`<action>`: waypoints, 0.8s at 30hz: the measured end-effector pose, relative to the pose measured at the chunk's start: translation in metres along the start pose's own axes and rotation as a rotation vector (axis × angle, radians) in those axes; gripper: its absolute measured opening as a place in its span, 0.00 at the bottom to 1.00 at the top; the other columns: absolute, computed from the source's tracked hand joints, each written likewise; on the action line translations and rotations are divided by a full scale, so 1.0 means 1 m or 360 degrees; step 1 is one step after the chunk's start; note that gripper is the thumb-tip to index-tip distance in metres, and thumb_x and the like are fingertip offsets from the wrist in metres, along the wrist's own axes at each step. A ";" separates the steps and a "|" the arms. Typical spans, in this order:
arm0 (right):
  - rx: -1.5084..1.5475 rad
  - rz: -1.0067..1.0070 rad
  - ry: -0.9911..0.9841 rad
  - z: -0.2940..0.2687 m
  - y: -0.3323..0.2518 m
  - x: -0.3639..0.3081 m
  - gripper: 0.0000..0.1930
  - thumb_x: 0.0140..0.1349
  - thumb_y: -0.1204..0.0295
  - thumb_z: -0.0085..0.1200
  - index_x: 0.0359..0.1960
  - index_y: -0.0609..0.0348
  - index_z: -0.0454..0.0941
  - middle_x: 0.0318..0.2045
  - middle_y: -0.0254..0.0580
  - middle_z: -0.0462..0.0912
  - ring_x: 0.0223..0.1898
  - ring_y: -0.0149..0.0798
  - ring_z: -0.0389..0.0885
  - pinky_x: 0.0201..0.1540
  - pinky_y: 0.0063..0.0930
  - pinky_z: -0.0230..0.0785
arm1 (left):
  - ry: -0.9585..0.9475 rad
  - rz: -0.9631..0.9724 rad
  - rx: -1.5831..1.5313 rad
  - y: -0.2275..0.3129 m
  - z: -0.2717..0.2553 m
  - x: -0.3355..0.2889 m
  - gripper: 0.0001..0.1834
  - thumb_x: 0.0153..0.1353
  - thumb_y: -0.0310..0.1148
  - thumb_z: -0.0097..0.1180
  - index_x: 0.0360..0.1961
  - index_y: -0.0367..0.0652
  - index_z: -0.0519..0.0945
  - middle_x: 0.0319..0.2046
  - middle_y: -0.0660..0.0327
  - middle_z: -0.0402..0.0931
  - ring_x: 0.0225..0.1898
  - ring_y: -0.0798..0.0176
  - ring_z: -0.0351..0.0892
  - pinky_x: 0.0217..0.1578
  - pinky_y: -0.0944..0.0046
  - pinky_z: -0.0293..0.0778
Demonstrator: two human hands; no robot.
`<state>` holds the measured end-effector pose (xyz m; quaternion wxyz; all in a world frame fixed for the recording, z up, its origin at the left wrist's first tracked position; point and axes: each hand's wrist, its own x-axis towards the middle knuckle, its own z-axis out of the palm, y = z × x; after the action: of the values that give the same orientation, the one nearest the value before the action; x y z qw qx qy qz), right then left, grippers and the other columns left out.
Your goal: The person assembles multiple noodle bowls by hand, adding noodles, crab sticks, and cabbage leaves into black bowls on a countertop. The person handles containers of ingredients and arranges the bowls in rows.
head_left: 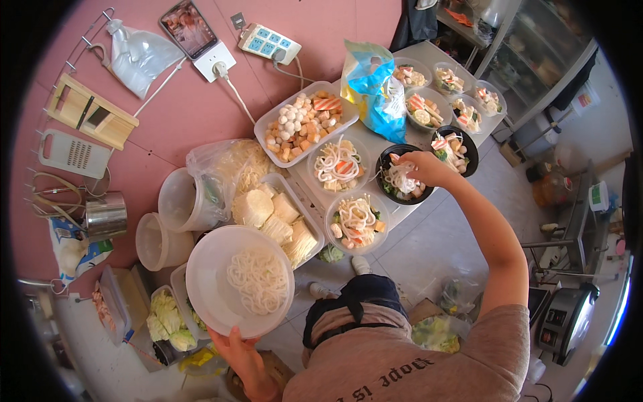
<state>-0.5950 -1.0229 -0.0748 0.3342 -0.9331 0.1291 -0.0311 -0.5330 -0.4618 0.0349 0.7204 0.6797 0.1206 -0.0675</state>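
My left hand (236,350) grips the lower rim of a large white plastic bowl (209,281). Thick white noodles (258,281) lie in it. Over a black bowl (400,200) at the table's near edge, my right hand (432,169) has its fingers closed on white noodles (400,179), which rest on other food there. A second black bowl (475,159) of mixed food stands just right of that hand. To its left are two clear round bowls, an upper one (311,175) and a lower one (328,231), both topped with noodles.
A tub (262,125) of fish balls and cubes stands behind, beside a blue bag (385,87). Several filled clear bowls (429,110) crowd the far right. Left are a tray of noodle blocks (284,209) and empty tubs (151,244). Graters (75,151) hang on the pink wall.
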 end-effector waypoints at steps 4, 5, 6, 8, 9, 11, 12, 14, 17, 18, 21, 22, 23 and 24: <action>0.0109 0.0205 0.0011 -0.021 -0.011 0.014 0.19 0.59 0.80 0.60 0.53 0.60 0.78 0.46 0.51 0.84 0.37 0.40 0.87 0.37 0.36 0.80 | 0.0164 0.0002 -0.0007 -0.005 0.001 -0.012 0.38 0.62 0.25 0.47 0.75 0.46 0.54 0.65 0.51 0.65 0.57 0.50 0.76 0.36 0.55 0.84; 0.0321 0.0402 -0.0031 -0.032 -0.017 0.015 0.18 0.62 0.82 0.56 0.54 0.61 0.77 0.47 0.51 0.83 0.35 0.39 0.86 0.35 0.33 0.80 | 0.0150 0.0005 -0.0005 -0.008 -0.002 -0.012 0.38 0.62 0.25 0.47 0.75 0.46 0.53 0.66 0.50 0.64 0.58 0.47 0.75 0.40 0.50 0.84; 0.0324 0.0410 -0.0033 -0.044 -0.023 0.016 0.17 0.63 0.83 0.55 0.54 0.61 0.77 0.47 0.51 0.83 0.34 0.38 0.86 0.35 0.32 0.80 | 0.0135 0.0008 -0.0003 -0.010 -0.003 -0.013 0.38 0.63 0.25 0.48 0.75 0.46 0.53 0.66 0.49 0.63 0.59 0.45 0.75 0.44 0.44 0.85; 0.0339 0.0408 -0.0047 -0.061 -0.033 0.023 0.16 0.64 0.83 0.52 0.53 0.62 0.77 0.48 0.51 0.83 0.34 0.37 0.85 0.35 0.30 0.79 | 0.0165 -0.0011 -0.0009 -0.011 -0.002 -0.018 0.38 0.63 0.25 0.47 0.75 0.46 0.53 0.66 0.50 0.63 0.59 0.44 0.75 0.45 0.44 0.85; 0.0255 0.0330 -0.0003 -0.067 -0.038 0.026 0.15 0.67 0.80 0.47 0.53 0.62 0.77 0.39 0.44 0.84 0.33 0.33 0.85 0.34 0.27 0.79 | 0.0181 -0.0020 -0.0014 -0.012 -0.002 -0.021 0.38 0.63 0.25 0.47 0.75 0.46 0.53 0.66 0.50 0.64 0.59 0.44 0.75 0.45 0.44 0.84; 0.0141 0.0208 0.0057 -0.072 -0.055 0.031 0.14 0.65 0.80 0.49 0.51 0.63 0.78 0.37 0.44 0.84 0.33 0.33 0.85 0.34 0.28 0.78 | 0.0163 -0.0027 0.0000 -0.015 -0.008 -0.023 0.38 0.63 0.25 0.47 0.75 0.47 0.53 0.66 0.50 0.63 0.59 0.46 0.75 0.43 0.46 0.85; 0.0099 0.0142 0.0080 -0.066 -0.061 0.033 0.13 0.65 0.79 0.51 0.50 0.63 0.78 0.36 0.43 0.84 0.33 0.33 0.85 0.34 0.29 0.77 | 0.0165 -0.0027 0.0019 -0.014 -0.010 -0.025 0.38 0.63 0.25 0.47 0.75 0.47 0.53 0.66 0.50 0.63 0.59 0.47 0.75 0.41 0.48 0.86; -0.0017 -0.0199 0.0089 -0.047 -0.068 0.029 0.12 0.60 0.78 0.58 0.46 0.64 0.80 0.35 0.46 0.85 0.35 0.41 0.85 0.39 0.35 0.77 | 0.0217 0.0004 0.0008 -0.017 -0.008 -0.028 0.38 0.63 0.24 0.47 0.75 0.46 0.54 0.65 0.50 0.65 0.56 0.50 0.77 0.37 0.52 0.86; -0.0196 -0.0542 -0.0237 -0.012 -0.117 0.021 0.15 0.59 0.76 0.62 0.48 0.61 0.79 0.41 0.47 0.83 0.43 0.51 0.82 0.46 0.41 0.75 | 0.0239 0.0043 0.0023 -0.012 0.001 -0.035 0.38 0.62 0.23 0.48 0.74 0.45 0.54 0.63 0.52 0.68 0.52 0.54 0.79 0.31 0.59 0.85; -0.0245 -0.0569 -0.0314 -0.007 -0.138 0.017 0.16 0.58 0.75 0.63 0.49 0.60 0.79 0.43 0.47 0.82 0.45 0.53 0.81 0.47 0.44 0.74 | 0.0238 0.0053 0.0025 -0.011 0.003 -0.037 0.38 0.62 0.23 0.48 0.74 0.45 0.55 0.62 0.53 0.69 0.51 0.56 0.80 0.29 0.61 0.84; -0.0038 -0.0822 -0.0211 0.000 -0.198 0.014 0.17 0.59 0.72 0.62 0.50 0.60 0.79 0.41 0.48 0.82 0.44 0.54 0.82 0.45 0.45 0.75 | 0.0166 0.0047 0.0082 -0.015 0.008 -0.039 0.39 0.61 0.16 0.46 0.75 0.43 0.53 0.64 0.53 0.67 0.54 0.57 0.77 0.30 0.64 0.83; 0.0073 -0.0896 -0.0212 0.005 -0.222 0.013 0.17 0.59 0.72 0.62 0.50 0.61 0.79 0.40 0.48 0.82 0.44 0.54 0.82 0.45 0.44 0.75 | 0.0162 0.0032 0.0150 -0.013 0.010 -0.041 0.40 0.60 0.15 0.46 0.75 0.42 0.52 0.64 0.53 0.67 0.56 0.58 0.76 0.35 0.64 0.83; 0.0169 -0.1060 -0.0225 0.016 -0.237 0.012 0.18 0.59 0.72 0.62 0.50 0.62 0.78 0.40 0.48 0.82 0.44 0.54 0.82 0.45 0.44 0.76 | 0.0123 0.0007 0.0216 -0.012 0.016 -0.039 0.41 0.59 0.13 0.46 0.75 0.41 0.51 0.64 0.54 0.67 0.58 0.59 0.75 0.40 0.63 0.83; 0.0258 -0.1234 -0.0240 0.028 -0.253 0.013 0.18 0.59 0.73 0.62 0.51 0.63 0.78 0.40 0.48 0.82 0.44 0.53 0.82 0.45 0.44 0.76 | 0.0069 0.0048 0.0209 -0.012 0.017 -0.041 0.42 0.59 0.12 0.46 0.75 0.39 0.51 0.65 0.54 0.66 0.60 0.59 0.73 0.45 0.62 0.81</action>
<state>-0.5227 -0.8208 0.0628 0.3788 -0.8828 -0.2604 -0.0964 -0.5739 -0.4826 0.0351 0.6725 0.7284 0.1213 -0.0495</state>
